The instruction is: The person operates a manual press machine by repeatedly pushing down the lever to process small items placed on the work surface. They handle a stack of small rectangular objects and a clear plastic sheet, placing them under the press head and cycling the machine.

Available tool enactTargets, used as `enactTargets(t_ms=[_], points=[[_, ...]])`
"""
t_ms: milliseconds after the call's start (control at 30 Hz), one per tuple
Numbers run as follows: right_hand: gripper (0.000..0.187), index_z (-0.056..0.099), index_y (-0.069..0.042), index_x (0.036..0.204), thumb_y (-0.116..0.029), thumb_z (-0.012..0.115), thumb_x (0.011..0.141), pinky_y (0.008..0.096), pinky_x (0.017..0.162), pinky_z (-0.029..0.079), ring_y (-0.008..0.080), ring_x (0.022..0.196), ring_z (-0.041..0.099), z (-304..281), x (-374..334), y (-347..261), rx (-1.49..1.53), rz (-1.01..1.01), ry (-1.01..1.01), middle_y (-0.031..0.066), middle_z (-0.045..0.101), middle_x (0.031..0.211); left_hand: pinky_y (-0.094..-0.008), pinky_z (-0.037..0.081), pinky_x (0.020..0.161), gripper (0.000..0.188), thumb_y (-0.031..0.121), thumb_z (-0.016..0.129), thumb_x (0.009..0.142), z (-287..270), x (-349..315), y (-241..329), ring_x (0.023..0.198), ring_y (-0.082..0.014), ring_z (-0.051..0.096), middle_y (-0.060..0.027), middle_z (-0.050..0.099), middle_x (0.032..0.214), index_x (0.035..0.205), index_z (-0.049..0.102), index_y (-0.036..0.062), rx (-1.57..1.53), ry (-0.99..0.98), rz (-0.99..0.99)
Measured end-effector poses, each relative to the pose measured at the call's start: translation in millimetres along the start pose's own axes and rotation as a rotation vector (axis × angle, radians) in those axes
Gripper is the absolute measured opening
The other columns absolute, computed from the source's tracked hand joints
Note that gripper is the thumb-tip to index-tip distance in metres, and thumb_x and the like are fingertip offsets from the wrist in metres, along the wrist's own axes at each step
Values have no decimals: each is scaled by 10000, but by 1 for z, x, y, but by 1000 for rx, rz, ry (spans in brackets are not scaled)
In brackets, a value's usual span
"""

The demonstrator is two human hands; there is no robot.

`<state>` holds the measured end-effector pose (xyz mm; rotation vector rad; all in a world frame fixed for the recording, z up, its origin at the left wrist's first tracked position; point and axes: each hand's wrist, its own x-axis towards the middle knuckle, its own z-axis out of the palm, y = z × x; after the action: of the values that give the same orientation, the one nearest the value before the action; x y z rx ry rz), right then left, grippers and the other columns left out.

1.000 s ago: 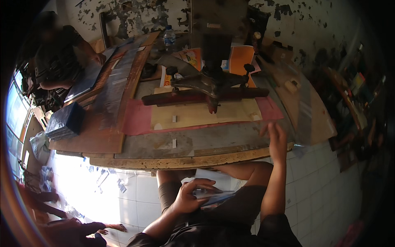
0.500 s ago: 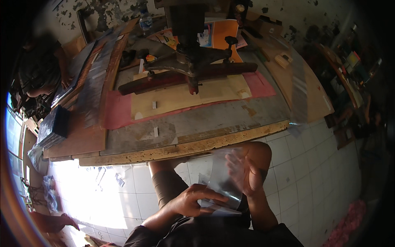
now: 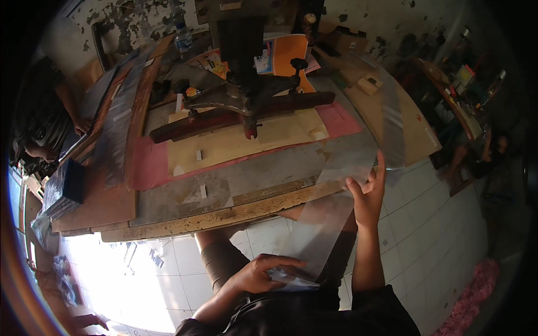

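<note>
A long clear plastic sheet stretches from my lap up to the front edge of the workbench. My left hand presses its lower end down on my lap, fingers curled over it. My right hand is raised at the bench's right front edge and grips the sheet's upper part, fingers spread upward. Above, a dark metal press stands on a yellowish board lying on a pink mat.
Another person crouches at the left by a long wooden plank. A dark stack sits on the bench's left end. Orange papers lie behind the press. White tiled floor lies below, with pink cloth at lower right.
My right hand came down from the bench edge to the sheet on my lap, then rose again toward the bench, drawing the clear sheet up with it. My left hand stayed on my lap.
</note>
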<state>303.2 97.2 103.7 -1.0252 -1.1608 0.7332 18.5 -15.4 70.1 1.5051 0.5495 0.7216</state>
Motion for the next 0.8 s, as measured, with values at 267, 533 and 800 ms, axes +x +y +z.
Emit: enactTargets(t_ms=[267, 533, 800], points=[[633, 491, -11, 1455, -85, 768, 891, 437, 1060, 476, 277, 1329, 498, -19, 37, 21, -96, 47, -32, 176, 434, 1479, -331, 564, 912, 531, -81, 755, 812, 2, -8, -7, 977, -211, 738, -108, 760, 1047, 1318, 664, 50, 81, 16, -27], [551, 630, -65, 1333, -284, 801, 857, 494, 1113, 373, 376, 1320, 496, -41, 79, 43, -1011, -244, -171, 170, 571, 1369, -332, 566, 907, 603, -116, 735, 772, -1, -11, -26, 994, -205, 732, -103, 751, 1062, 1338, 648, 71, 77, 56, -79], [398, 703, -42, 1173, -247, 805, 847, 456, 1009, 454, 290, 1105, 639, -41, 114, 36, -987, -161, -383, 102, 663, 1179, -329, 563, 904, 611, -110, 737, 757, 1, -9, -22, 971, -198, 733, -96, 753, 1023, 1334, 652, 71, 97, 70, -85]])
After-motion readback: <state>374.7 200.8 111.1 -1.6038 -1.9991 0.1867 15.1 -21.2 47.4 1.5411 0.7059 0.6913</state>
